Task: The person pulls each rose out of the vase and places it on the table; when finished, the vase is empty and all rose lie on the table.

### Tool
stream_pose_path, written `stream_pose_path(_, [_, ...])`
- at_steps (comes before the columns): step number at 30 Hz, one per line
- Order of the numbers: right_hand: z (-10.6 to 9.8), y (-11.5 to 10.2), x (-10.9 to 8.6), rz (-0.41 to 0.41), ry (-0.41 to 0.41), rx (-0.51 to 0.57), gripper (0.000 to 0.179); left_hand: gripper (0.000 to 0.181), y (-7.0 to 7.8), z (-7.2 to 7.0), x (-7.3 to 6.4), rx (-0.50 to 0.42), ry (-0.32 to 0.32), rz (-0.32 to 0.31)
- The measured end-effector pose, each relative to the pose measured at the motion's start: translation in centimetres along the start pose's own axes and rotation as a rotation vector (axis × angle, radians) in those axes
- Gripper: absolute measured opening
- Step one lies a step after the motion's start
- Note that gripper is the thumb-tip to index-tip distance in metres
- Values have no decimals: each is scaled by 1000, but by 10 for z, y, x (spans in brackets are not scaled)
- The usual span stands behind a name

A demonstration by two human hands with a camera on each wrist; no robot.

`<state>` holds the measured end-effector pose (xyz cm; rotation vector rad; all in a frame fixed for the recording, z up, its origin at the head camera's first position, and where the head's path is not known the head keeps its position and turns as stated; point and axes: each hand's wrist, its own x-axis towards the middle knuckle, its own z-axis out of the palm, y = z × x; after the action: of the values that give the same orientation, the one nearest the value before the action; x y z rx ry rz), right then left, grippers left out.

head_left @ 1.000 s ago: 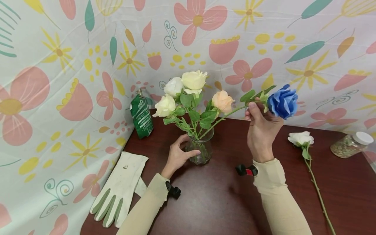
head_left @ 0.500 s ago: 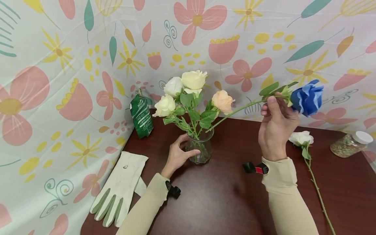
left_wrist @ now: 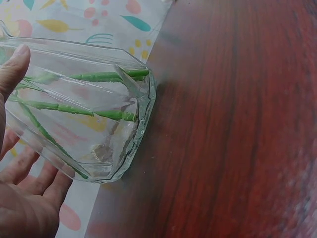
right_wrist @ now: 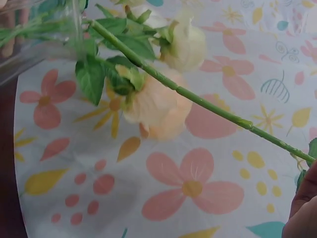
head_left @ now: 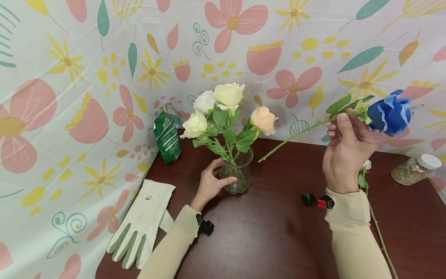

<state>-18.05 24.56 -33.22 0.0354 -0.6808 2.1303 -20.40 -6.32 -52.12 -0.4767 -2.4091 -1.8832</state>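
Observation:
My left hand [head_left: 209,184] holds a clear glass vase [head_left: 241,182], thumb on the near side and fingers around the left. Several roses stand in it: a white rose [head_left: 204,102], pale yellow roses [head_left: 230,94] and a peach rose [head_left: 264,120]. Their green stems [left_wrist: 81,108] show through the glass in the left wrist view. Between thumb and fingers, my right hand [head_left: 348,155] pinches a blue rose [head_left: 390,114] just below its bloom. Its bare stem [right_wrist: 198,99] slants down left, the cut end right of the vase rim and outside it.
A white rose [head_left: 367,164] lies at the right, partly hidden behind my right hand. Beyond it sits a jar with a white lid [head_left: 430,162]. Left on the dark wooden table [head_left: 258,240] are a white glove [head_left: 143,221] and a green bag [head_left: 167,137].
My right hand has moved right with the blue rose, and its stem end has come away from the vase mouth. The left hand stays on the vase.

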Motion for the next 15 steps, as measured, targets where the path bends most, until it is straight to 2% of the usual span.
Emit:
stream_pose_path(7, [-19, -9, 8, -13, -6, -62, 18, 72, 1, 1, -1, 0, 2, -2])
stream_pose_path(11, [-38, -13, 12, 29, 36, -124, 19, 71, 0, 1, -1, 4, 5, 1])
stream_pose_path(15, [-64, -15, 18, 107, 83, -245, 21, 71, -1, 1, -1, 8, 5, 9])
